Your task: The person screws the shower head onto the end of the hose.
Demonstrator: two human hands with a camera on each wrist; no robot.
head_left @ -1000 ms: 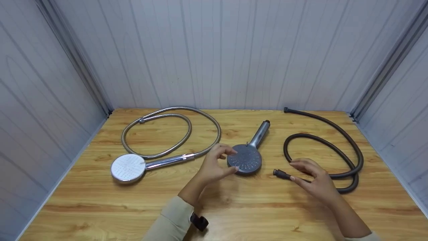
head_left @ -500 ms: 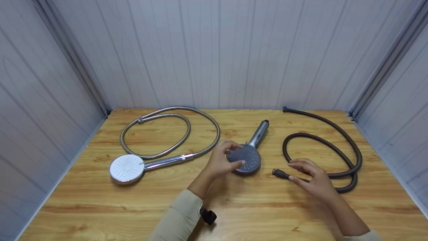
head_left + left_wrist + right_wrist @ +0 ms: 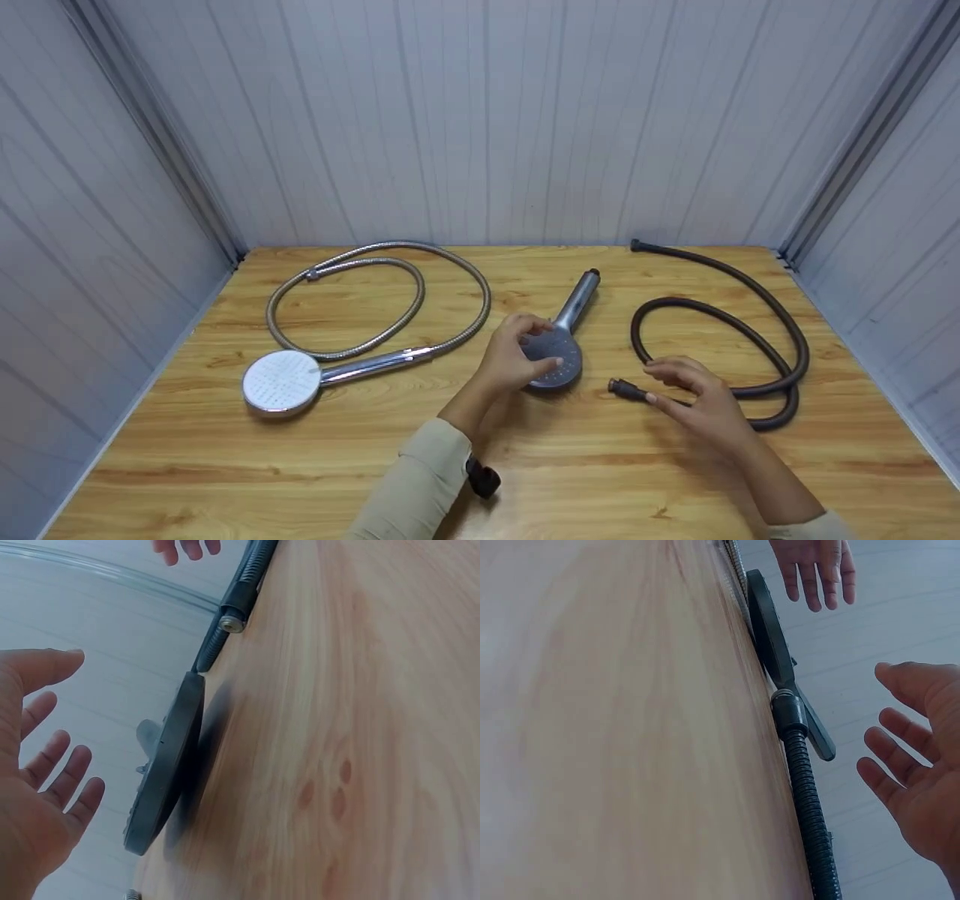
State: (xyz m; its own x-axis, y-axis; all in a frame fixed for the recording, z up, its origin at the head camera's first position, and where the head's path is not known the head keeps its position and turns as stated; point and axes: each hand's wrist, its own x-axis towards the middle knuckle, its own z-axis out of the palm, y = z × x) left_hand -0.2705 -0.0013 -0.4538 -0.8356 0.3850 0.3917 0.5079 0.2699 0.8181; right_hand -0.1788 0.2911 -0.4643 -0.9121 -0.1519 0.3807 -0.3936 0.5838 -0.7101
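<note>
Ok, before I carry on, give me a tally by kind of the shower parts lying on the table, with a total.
Shower heads: 2 (white-faced shower head, grey shower head)
Hoses: 2 (silver hose, black hose)
Total: 4

Head view: even, diffuse light; soft shadow on desk (image 3: 225, 465) near right hand (image 3: 701, 409). Wrist views: hazy, detail soft. Left: darker shadow under grey shower head (image 3: 171, 769). Right: whitish glare, left edge.
</note>
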